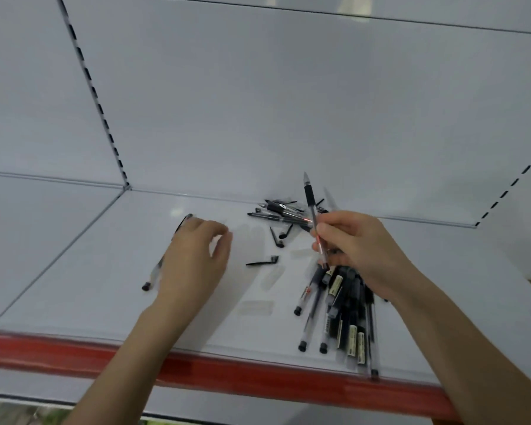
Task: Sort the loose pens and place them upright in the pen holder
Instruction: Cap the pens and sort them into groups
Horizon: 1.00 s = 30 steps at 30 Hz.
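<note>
My right hand (359, 250) pinches a clear pen with a black grip (309, 197), held nearly upright with its tip up. Below that hand, a heap of black and clear pens (347, 311) lies on the white shelf (105, 286) near its front edge. A smaller heap of pens (281, 211) lies against the back panel. My left hand (190, 265), blurred, has loosely curled fingers over a single clear pen (154, 276) lying at the left. I cannot tell whether it touches that pen. No pen holder is in view.
Loose black pen clips (262, 262) and a clear cap (256, 308) lie between the hands. A red strip (227, 372) runs along the shelf's front edge. A slotted upright (95, 96) runs up the back panel at the left.
</note>
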Motion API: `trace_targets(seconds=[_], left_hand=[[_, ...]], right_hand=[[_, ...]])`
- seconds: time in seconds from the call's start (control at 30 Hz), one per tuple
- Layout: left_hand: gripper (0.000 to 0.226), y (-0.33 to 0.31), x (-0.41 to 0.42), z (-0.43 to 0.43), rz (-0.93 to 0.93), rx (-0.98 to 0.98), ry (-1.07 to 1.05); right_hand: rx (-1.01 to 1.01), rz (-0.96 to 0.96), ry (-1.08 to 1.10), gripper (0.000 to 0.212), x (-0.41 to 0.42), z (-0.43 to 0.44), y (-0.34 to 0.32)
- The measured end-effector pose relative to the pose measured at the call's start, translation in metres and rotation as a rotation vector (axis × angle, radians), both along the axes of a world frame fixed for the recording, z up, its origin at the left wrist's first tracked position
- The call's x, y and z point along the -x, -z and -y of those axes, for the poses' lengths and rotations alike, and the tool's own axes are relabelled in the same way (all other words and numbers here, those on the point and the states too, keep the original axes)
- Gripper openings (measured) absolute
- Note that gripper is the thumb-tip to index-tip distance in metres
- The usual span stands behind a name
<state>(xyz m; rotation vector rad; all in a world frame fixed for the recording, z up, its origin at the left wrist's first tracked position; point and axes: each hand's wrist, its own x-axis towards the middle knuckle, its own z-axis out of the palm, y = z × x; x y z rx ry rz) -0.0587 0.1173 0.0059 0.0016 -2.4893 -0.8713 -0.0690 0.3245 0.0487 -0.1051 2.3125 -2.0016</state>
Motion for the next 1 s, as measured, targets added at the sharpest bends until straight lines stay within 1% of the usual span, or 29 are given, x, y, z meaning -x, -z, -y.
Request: trace_targets(seconds=[0.03, 0.1, 0.13, 0.2, 0.23, 0.3, 0.33, 0.37, 0.43, 0.47, 0.53, 0.6, 0.67, 0.7, 0.77, 0.8, 0.87, 0.93, 1.0], left_hand=[[0.013, -0.008, -0.004, -0.011, -0.008, -0.148, 0.078], [0.012, -0.024, -0.007, -0.03, 0.089, -0.459, 0.235], [0.013, -0.029, -0.008, -0.036, 0.123, -0.582, 0.284], [0.019, -0.034, -0.006, -0.039, 0.147, -0.73, 0.301], [0.019, -0.035, -0.004, -0.037, 0.161, -0.781, 0.28], [0.015, -0.032, -0.002, -0.027, 0.173, -0.844, 0.218], [0.014, -0.031, -0.001, -0.021, 0.167, -0.87, 0.188], [0.013, -0.03, -0.001, -0.014, 0.157, -0.896, 0.16], [0.013, -0.029, -0.003, -0.003, 0.135, -0.908, 0.13], [0.012, -0.029, -0.004, 0.001, 0.133, -0.88, 0.122], [0.012, -0.027, -0.007, 0.006, 0.142, -0.788, 0.104], [0.01, -0.024, -0.008, 0.007, 0.156, -0.719, 0.094], [0.01, -0.022, -0.01, 0.008, 0.169, -0.686, 0.103], [0.01, -0.022, -0.011, 0.008, 0.17, -0.664, 0.111], [0.01, -0.023, -0.012, 0.01, 0.163, -0.594, 0.124], [0.01, -0.025, -0.012, 0.009, 0.158, -0.557, 0.133], [0.011, -0.03, -0.014, 0.006, 0.14, -0.508, 0.171], [0.014, -0.035, -0.015, -0.001, 0.111, -0.459, 0.215], [0.018, -0.039, -0.016, -0.009, 0.096, -0.426, 0.253]], right_hand=[[0.022, -0.006, -0.03, 0.014, -0.003, 0.004, -0.001], [0.01, -0.041, -0.107, 0.015, -0.009, 0.014, -0.003], [-0.014, -0.063, -0.146, 0.013, -0.011, 0.021, -0.002], [-0.054, -0.092, -0.201, 0.011, -0.011, 0.032, 0.001], [-0.076, -0.102, -0.212, 0.011, -0.008, 0.036, 0.003], [-0.169, -0.149, -0.22, 0.011, 0.003, 0.038, 0.009], [-0.283, -0.201, -0.222, 0.009, 0.01, 0.038, 0.013], [-0.449, -0.253, -0.23, 0.008, 0.017, 0.037, 0.018], [-0.816, -0.303, -0.275, 0.018, 0.029, 0.036, 0.027], [-0.949, -0.307, -0.306, 0.022, 0.033, 0.038, 0.03], [-1.08, -0.325, -0.35, 0.02, 0.037, 0.043, 0.031], [-1.116, -0.355, -0.375, 0.015, 0.04, 0.047, 0.03], [-1.082, -0.348, -0.387, 0.011, 0.041, 0.046, 0.027], [-0.994, -0.317, -0.386, 0.008, 0.042, 0.042, 0.024], [-0.732, -0.244, -0.356, 0.006, 0.043, 0.031, 0.009], [-0.62, -0.253, -0.325, 0.009, 0.044, 0.024, -0.001], [-0.48, -0.352, -0.253, 0.015, 0.043, 0.009, -0.022], [-0.364, -0.417, -0.206, 0.019, 0.039, -0.001, -0.041], [-0.3, -0.442, -0.185, 0.021, 0.033, -0.006, -0.051]])
